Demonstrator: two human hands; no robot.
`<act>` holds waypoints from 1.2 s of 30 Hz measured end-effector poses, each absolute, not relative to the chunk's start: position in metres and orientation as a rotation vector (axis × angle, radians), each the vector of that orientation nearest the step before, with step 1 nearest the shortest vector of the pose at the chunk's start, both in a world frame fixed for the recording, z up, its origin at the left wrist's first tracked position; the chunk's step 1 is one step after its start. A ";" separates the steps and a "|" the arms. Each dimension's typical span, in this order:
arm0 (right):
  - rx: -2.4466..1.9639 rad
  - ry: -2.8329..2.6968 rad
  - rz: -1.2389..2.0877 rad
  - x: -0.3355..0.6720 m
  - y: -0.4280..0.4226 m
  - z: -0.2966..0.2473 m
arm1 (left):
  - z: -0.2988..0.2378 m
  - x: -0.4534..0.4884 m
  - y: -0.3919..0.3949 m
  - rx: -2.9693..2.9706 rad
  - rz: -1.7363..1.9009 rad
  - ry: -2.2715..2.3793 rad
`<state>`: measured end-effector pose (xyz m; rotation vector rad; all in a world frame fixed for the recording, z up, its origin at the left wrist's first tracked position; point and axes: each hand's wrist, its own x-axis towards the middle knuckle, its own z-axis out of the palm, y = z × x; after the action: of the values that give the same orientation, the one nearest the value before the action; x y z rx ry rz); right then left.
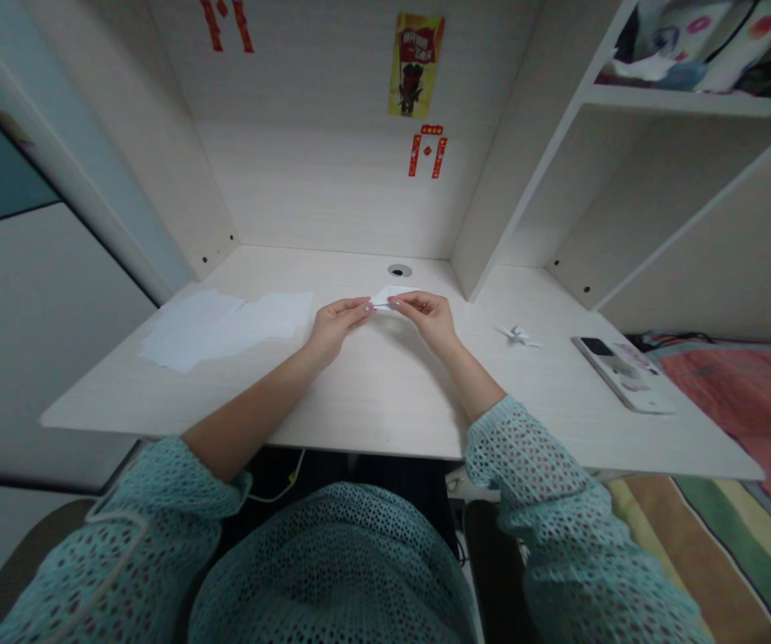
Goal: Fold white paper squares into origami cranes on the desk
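While loose white sheets (184,326) (overlapping, so uncountable) lie at left, seemingly within easy reach, the left hand (340,324) and right hand (429,317) pinch one piece of white paper (386,293) over the desk (372,394), probably to steady its edge. Farther right lie one small folded paper figure (518,335) and one flat white device (627,376).

— Where does the head view sit?
— On the wearer's head, facing forward and down, with the knitted top (338,572) nearest at six o'clock
— And its reach?
— Past left hand (334,328) and right hand (431,317), mid-dial, to the back panel (332,179) at twelve (a wide look, catching the shelf (687,103) at two)
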<state>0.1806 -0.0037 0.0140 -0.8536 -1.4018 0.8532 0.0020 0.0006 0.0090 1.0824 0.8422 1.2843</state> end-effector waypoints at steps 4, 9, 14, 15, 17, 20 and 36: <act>-0.841 -1.398 0.873 0.182 -0.003 0.013 | 0.007 0.002 0.001 1.042 1.274 0.802; -0.879 -1.397 0.848 0.183 -0.002 0.013 | 0.006 -0.001 0.002 1.015 1.271 0.803; -0.897 -1.363 0.821 0.183 -0.001 0.013 | 0.010 -0.006 0.002 1.039 1.288 0.831; -0.893 -1.364 0.826 0.182 -0.001 0.012 | 0.012 -0.005 0.001 1.074 1.277 0.852; -0.876 -1.378 0.844 0.181 -0.001 0.012 | 0.014 -0.003 -0.001 1.183 1.244 0.877; -0.862 -1.411 0.866 0.181 -0.001 0.012 | 0.014 0.001 -0.005 1.331 1.218 0.851; -0.871 -1.432 0.879 0.178 -0.002 0.010 | 0.011 0.004 -0.005 1.178 1.212 0.848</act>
<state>0.1782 -0.0015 0.0101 -0.8713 -1.4321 0.8789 0.0044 -0.0051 0.0109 1.1778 0.8479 1.2121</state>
